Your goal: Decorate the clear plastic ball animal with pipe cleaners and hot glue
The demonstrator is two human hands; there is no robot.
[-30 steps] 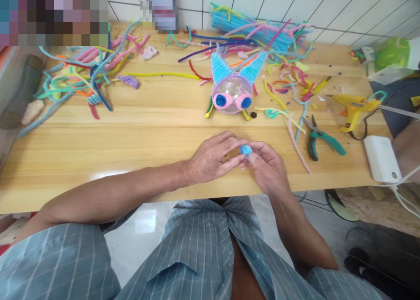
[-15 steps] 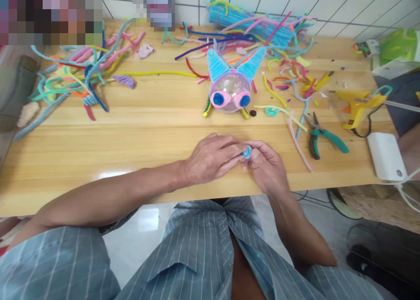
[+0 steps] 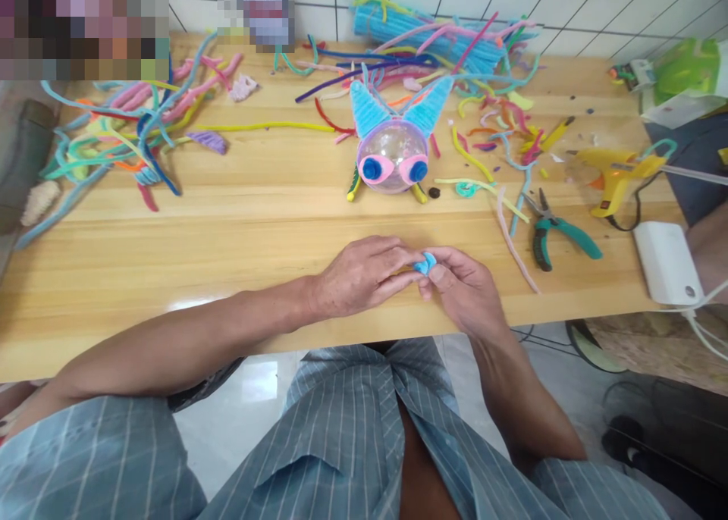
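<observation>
Between the fingertips of both hands is a small coiled piece of light blue pipe cleaner [image 3: 424, 263]. My left hand [image 3: 367, 276] pinches it from the left, and my right hand [image 3: 463, 281] grips it from the right with thumb and fingers closed. Both hands are over the front part of the wooden table [image 3: 239, 232]. Beyond them stands a figure with a clear round body [image 3: 393, 145], pointed blue pipe-cleaner ears, pink-rimmed eyes with dark blue centres and yellow-tipped legs.
Pliers [image 3: 560, 232] with teal handles lie to the right, near a yellow hot glue gun [image 3: 617, 175] and a white power box [image 3: 666, 264]. Loose pipe cleaners [image 3: 153, 126] are heaped at the left. A blue bundle [image 3: 426, 39] lies against the tiled wall.
The fingers have shifted slightly around the blue coil, and more of it shows between them. The whole view has moved a little; the things on the table stay in place.
</observation>
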